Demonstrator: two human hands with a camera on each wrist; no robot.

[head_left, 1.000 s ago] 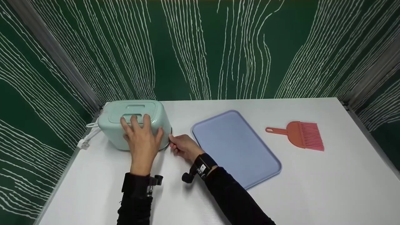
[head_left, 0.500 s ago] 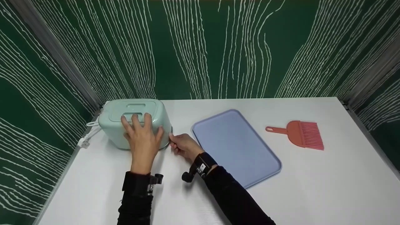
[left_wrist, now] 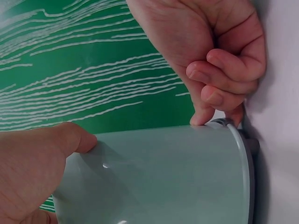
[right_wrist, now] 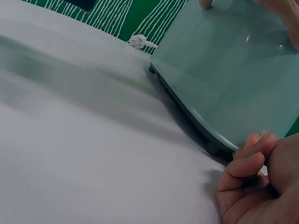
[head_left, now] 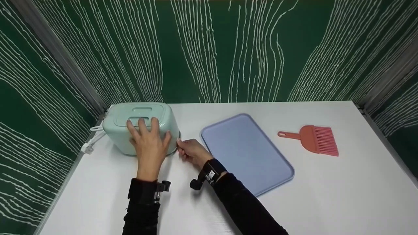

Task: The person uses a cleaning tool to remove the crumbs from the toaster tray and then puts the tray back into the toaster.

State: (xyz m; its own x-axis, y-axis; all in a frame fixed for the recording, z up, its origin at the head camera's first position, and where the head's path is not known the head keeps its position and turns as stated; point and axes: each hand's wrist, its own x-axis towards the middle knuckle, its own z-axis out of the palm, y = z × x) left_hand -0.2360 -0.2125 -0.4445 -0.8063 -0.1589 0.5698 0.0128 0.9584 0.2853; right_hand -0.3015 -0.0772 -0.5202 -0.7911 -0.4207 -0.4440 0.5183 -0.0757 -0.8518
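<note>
A mint-green toaster (head_left: 140,116) with two slots in its top stands upright at the table's back left. My left hand (head_left: 149,150) holds it, fingertips over the top's front edge near a slot and thumb on the right part. In the left wrist view that thumb presses on the green shell (left_wrist: 173,172). At the toaster's lower right end, my right hand (head_left: 194,152) pinches the bottom edge between thumb and index finger, the other fingers curled. The right wrist view shows those fingers at the dark base (right_wrist: 187,112); what exactly lies between the fingertips is hidden.
A blue tray (head_left: 248,156) lies on the white table right of my right hand. Farther right is a red brush (head_left: 313,140) with a dustpan-like body. The toaster's white cord and plug (head_left: 87,148) lie at the left edge. Green walls stand behind and at both sides.
</note>
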